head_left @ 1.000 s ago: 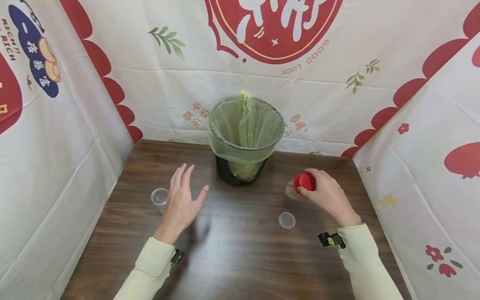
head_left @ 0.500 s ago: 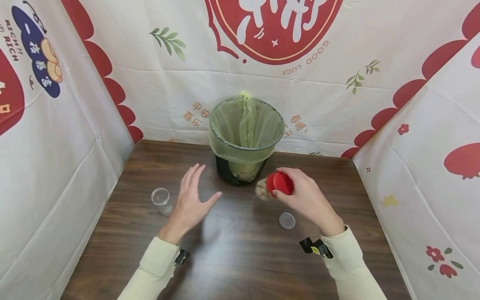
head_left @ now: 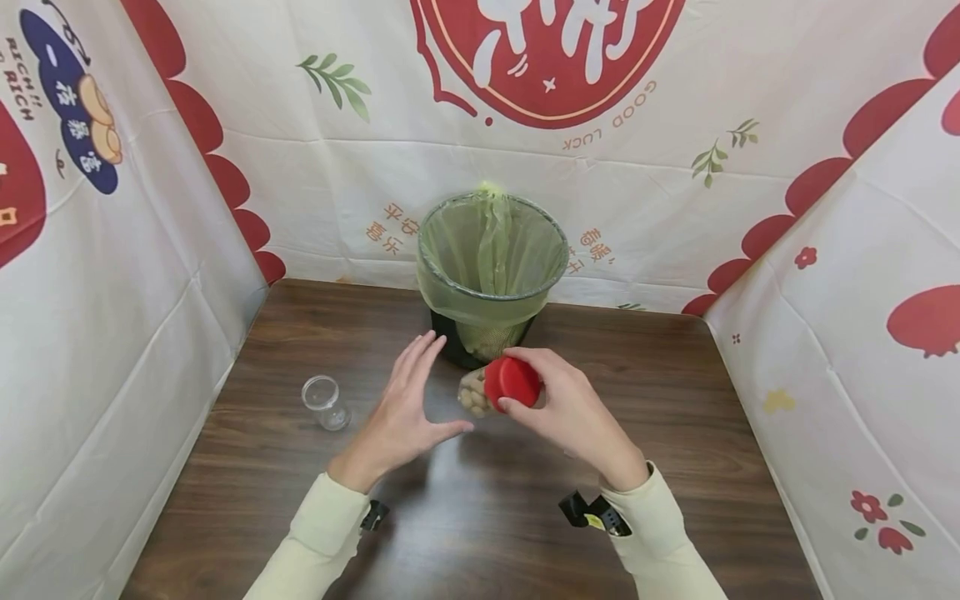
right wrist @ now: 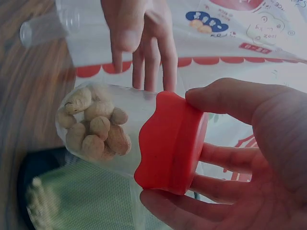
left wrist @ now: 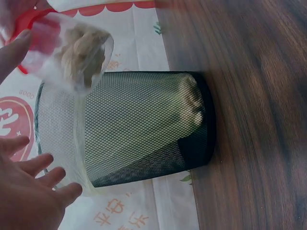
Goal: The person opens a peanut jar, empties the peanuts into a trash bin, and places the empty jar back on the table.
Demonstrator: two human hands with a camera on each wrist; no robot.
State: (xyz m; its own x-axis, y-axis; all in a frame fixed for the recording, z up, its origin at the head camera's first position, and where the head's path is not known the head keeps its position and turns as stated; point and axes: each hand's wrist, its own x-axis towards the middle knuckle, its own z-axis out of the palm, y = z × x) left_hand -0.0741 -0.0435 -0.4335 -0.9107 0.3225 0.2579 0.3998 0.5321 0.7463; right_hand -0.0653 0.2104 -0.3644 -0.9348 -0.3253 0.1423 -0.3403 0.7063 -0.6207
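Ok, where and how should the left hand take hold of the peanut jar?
Probably take the peanut jar by its clear body, wrapping the left hand around it from the left: that rounded end points leftward, uncovered, while the right hand holds the red lid.
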